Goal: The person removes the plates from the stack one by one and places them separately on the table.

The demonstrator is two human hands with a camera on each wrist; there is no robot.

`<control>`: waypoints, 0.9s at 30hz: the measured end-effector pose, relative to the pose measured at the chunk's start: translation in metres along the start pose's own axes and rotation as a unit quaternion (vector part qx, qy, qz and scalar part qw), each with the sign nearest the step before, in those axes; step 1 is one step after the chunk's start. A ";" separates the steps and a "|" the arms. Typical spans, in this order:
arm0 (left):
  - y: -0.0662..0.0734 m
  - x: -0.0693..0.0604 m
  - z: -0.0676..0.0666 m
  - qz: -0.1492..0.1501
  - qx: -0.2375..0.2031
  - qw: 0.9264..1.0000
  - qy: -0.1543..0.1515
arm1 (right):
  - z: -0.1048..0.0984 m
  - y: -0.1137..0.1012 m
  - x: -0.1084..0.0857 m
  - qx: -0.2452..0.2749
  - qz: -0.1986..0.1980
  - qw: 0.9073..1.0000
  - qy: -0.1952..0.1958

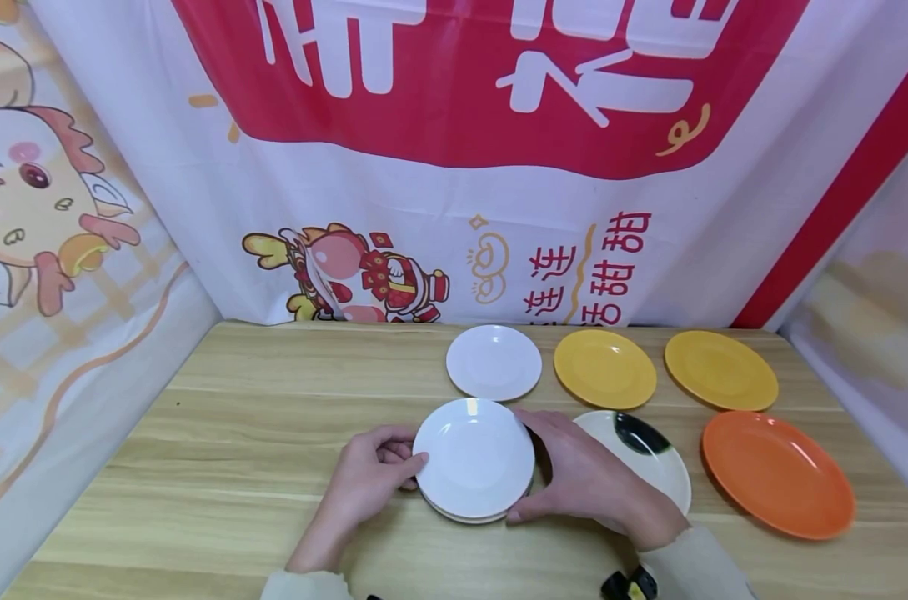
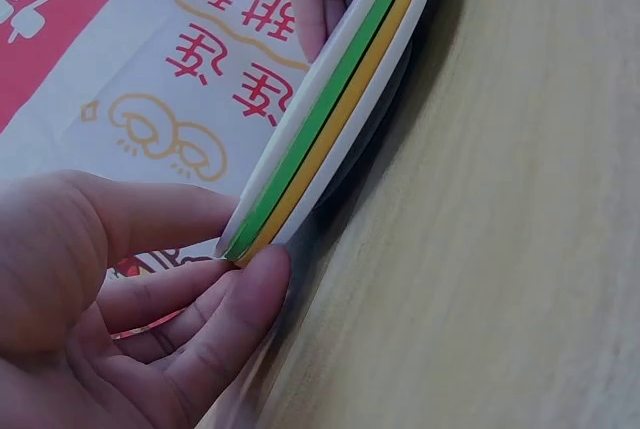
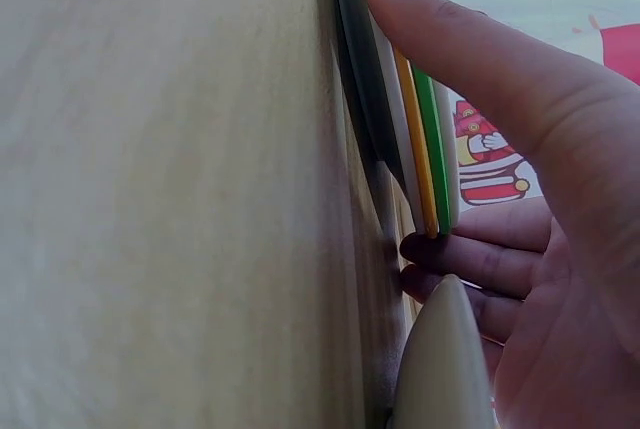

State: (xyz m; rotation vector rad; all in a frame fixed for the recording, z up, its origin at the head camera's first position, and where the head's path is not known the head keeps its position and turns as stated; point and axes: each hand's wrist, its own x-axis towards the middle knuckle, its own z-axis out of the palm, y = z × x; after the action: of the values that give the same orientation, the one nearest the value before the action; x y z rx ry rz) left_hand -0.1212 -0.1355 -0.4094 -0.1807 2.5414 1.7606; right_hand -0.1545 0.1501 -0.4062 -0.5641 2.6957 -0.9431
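Observation:
Both hands hold a stack of small round plates (image 1: 474, 458), its top plate white. White, green, yellow and white rims show as layers along the stack's edge (image 2: 320, 119) in the left wrist view, with a dark underside beneath. My left hand (image 1: 374, 471) pinches the left edge between thumb and fingers. From the right side, my right hand (image 1: 581, 471) grips the stack, thumb at the near edge and fingers toward the far edge. In the right wrist view, the right thumb (image 3: 470, 44) lies across the rims. Part of the right fingers is hidden behind the stack.
A white plate (image 1: 494, 362) lies behind the stack, with two yellow plates (image 1: 605, 368) (image 1: 720, 370) to its right. Partly under the right forearm is a white plate with a dark green patch (image 1: 667, 471). An orange oval plate (image 1: 778, 475) sits far right. Printed cloth hangs behind the wooden table (image 1: 198, 467).

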 end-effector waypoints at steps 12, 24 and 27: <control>-0.001 0.001 0.000 -0.016 -0.034 0.999 0.006 | 0.001 0.002 -0.001 -0.009 -0.018 1.000 0.009; -0.004 0.006 -0.013 -0.055 -0.164 0.985 0.020 | -0.001 -0.002 0.000 -0.007 -0.020 1.000 0.002; -0.003 0.007 -0.021 -0.063 -0.175 0.982 0.018 | 0.000 -0.001 -0.001 -0.009 -0.024 1.000 0.006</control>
State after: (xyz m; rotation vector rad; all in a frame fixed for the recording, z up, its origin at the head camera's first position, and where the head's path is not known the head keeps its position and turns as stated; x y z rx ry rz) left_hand -0.1271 -0.1564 -0.4051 -0.3800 2.1643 2.1517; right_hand -0.1535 0.1498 -0.4053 -0.6327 2.7140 -0.9385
